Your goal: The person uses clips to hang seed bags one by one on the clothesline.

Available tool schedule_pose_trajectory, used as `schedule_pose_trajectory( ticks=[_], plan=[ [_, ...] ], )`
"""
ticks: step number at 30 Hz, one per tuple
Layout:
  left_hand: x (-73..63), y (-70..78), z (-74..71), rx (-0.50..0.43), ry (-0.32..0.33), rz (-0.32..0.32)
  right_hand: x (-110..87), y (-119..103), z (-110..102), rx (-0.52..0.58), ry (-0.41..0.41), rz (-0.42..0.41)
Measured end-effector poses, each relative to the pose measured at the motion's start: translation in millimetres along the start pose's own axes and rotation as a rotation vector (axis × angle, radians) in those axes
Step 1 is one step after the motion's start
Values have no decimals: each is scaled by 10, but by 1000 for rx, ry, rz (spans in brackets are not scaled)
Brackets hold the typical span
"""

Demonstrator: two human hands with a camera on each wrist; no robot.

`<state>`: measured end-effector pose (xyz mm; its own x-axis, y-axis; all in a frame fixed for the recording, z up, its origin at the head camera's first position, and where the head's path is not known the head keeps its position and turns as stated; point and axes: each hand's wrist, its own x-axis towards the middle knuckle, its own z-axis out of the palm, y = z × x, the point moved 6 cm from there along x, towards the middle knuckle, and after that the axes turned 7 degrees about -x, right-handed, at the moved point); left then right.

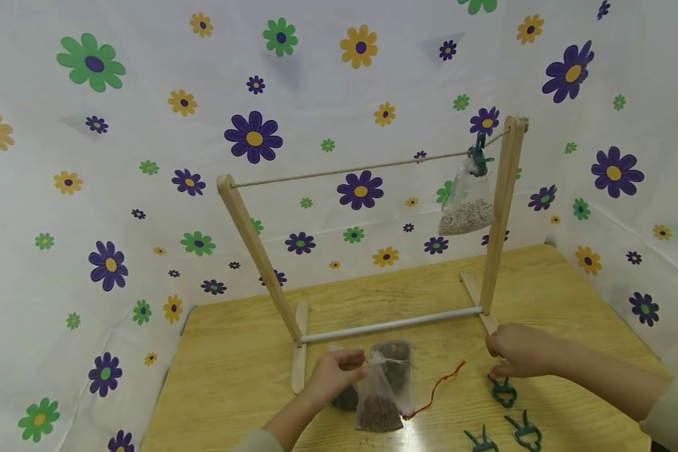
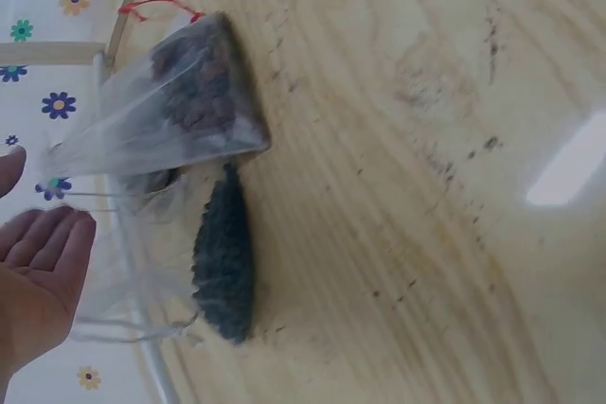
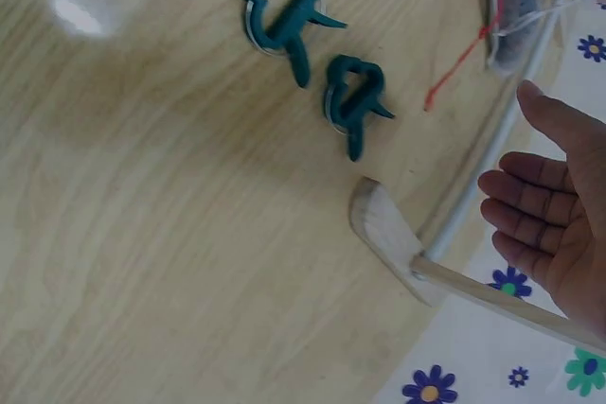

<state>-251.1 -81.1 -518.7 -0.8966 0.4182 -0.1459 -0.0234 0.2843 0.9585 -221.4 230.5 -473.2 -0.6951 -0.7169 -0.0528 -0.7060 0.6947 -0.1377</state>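
My left hand (image 1: 336, 376) is beside the gathered top of a sheer drawstring bag (image 1: 380, 408) with brownish contents. In the left wrist view its thumb and loosely bent fingers stand apart, with the bag's tip near the gap. Behind that bag is another sheer bag (image 1: 401, 370) with dark lumps. A bag of dark green material (image 2: 225, 267) lies below the left hand, partly hidden by it in the head view. Over on the right, my right hand (image 3: 549, 205) has relaxed fingers and nothing in them, just above a green plastic clip (image 1: 504, 393).
A wooden frame (image 1: 505, 220) holds a taut rope (image 1: 350, 169). At its right end a clip (image 1: 478, 157) hangs a sheer bag (image 1: 466, 216) of pale grains. More green clips (image 1: 525, 432) lie at the front right. A red cord (image 1: 437, 384) lies beside the bags.
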Motion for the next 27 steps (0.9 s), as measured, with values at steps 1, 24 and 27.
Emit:
schedule_pose_trajectory(
  ticks=[1,24,27],
  plan=[
    [2,-19,14,10,-2,-4,2,6,36,-7,-13,20],
    [-39,-133,238,-22,-3,22,-2,214,623,186,-350,528],
    [-20,-217,250,-9,2,18,13,227,657,219,-374,565]
  ],
)
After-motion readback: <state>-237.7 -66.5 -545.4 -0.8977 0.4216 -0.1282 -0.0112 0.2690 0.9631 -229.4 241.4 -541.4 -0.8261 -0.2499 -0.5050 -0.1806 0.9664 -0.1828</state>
